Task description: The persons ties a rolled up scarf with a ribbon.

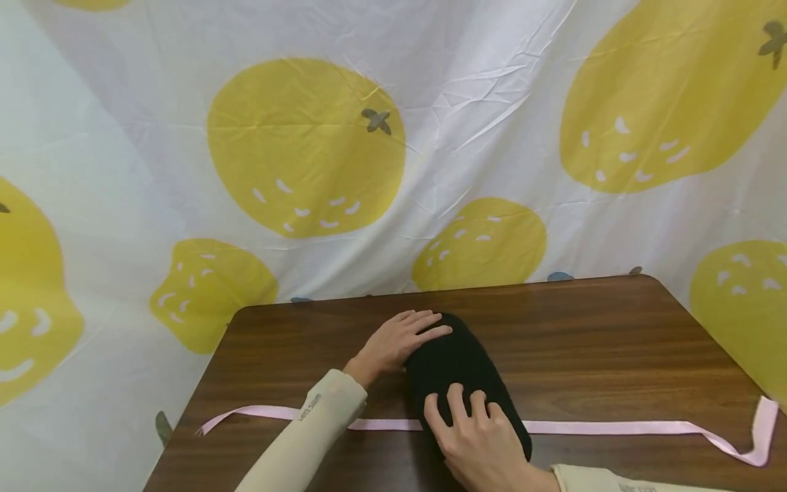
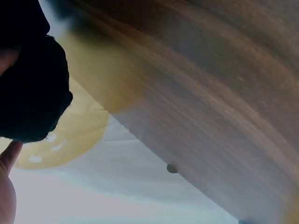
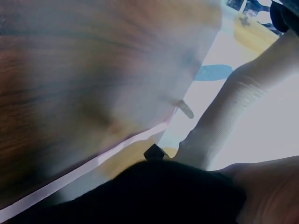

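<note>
A long black fabric bundle with rounded ends lies across a pale pink ribbon. The ribbon runs out on both sides of it, its middle hidden under the bundle. At the far end, my left hand holds the bundle, fingers laid over its top; in the left wrist view a fingertip meets the lower edge of the black fabric. My right hand grips the near end with bent fingers, its thumb hidden. Dark fabric fills the bottom of the right wrist view.
Everything rests on a dark brown wooden table with rounded far corners. Behind it hangs a white curtain printed with yellow lemons. The ribbon's right end curls up near the table's right edge, and its left end twists near the left edge.
</note>
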Demonstrator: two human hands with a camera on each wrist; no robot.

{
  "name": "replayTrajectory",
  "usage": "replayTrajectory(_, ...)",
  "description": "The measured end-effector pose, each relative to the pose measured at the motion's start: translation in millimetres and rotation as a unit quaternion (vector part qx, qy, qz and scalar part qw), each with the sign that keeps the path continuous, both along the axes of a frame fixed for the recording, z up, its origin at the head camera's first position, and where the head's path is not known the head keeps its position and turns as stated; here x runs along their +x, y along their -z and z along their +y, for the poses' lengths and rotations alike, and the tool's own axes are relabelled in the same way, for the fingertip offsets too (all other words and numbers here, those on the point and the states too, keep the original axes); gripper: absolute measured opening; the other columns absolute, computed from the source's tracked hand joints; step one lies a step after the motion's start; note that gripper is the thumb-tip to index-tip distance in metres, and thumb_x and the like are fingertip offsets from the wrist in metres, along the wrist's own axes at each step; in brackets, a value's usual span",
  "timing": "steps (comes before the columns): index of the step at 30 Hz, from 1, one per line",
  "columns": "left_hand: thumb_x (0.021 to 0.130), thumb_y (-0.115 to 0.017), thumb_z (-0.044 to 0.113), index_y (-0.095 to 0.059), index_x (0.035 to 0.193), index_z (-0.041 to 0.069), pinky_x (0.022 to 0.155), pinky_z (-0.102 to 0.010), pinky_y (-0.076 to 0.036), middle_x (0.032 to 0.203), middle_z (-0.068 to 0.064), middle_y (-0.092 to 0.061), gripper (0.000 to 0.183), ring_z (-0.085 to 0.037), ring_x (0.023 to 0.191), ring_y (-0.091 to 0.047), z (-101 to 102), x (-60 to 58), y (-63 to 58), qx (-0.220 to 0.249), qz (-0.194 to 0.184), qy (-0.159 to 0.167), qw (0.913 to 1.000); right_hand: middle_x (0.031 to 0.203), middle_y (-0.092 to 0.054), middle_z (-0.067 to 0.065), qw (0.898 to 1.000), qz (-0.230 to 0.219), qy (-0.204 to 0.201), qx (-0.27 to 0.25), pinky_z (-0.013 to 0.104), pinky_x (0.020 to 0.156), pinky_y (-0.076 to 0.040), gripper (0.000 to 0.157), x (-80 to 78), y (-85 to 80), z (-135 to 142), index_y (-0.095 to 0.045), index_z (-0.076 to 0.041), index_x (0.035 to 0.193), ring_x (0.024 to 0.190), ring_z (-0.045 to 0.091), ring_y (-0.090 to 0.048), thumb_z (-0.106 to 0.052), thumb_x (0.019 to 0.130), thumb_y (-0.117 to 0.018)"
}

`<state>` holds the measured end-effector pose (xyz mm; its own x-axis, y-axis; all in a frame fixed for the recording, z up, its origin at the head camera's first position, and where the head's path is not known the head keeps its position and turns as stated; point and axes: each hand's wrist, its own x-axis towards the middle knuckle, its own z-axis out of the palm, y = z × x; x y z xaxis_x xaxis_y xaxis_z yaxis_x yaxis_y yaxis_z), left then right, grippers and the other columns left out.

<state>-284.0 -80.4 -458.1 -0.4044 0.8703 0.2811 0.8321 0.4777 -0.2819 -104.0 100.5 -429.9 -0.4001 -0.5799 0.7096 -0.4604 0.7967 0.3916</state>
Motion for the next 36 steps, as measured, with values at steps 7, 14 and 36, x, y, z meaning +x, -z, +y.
replayTrajectory(7, 0.080, -0.083, 0.037, -0.043, 0.147, 0.023, 0.111, -0.038, -0.038, 0.150, -0.008, -0.047, 0.080, -0.025, 0.135, -0.048, 2, 3.9, 3.1, -0.014, 0.013, 0.005, 0.9998, 0.081, -0.060, 0.017, 1.000, 0.020, 0.015, 0.002, 0.031, 0.033, -0.038, 0.030, 0.5, 8.0, -5, -0.061, -0.013, 0.098, 0.050, 0.030, -0.053, -0.020, 0.090, -0.034)
replayTrajectory(14, 0.087, -0.076, 0.027, -0.044, 0.147, 0.022, 0.112, -0.039, -0.038, 0.150, -0.007, -0.047, 0.068, -0.024, 0.136, -0.047, 1, 3.2, 8.8, -0.016, 0.001, -0.009, 0.9998, 0.079, -0.060, 0.017, 1.000, 0.014, 0.025, 0.003, 0.031, 0.032, -0.039, 0.036, -3.8, 18.8, -14, -0.060, -0.013, 0.095, 0.048, 0.031, -0.054, -0.019, 0.100, -0.026)
replayTrajectory(36, 0.099, -0.057, 0.008, -0.017, 0.159, 0.032, 0.117, -0.039, -0.030, 0.164, -0.002, -0.022, 0.075, -0.021, 0.149, -0.026, 9, 17.2, 3.4, -0.108, -0.072, -0.076, 0.9886, 0.087, -0.059, 0.009, 0.999, -0.027, -0.008, 0.040, 0.028, 0.037, -0.043, 0.053, -7.0, 48.7, -18, -0.061, -0.018, 0.097, 0.059, 0.022, -0.056, -0.067, 0.076, -0.066)
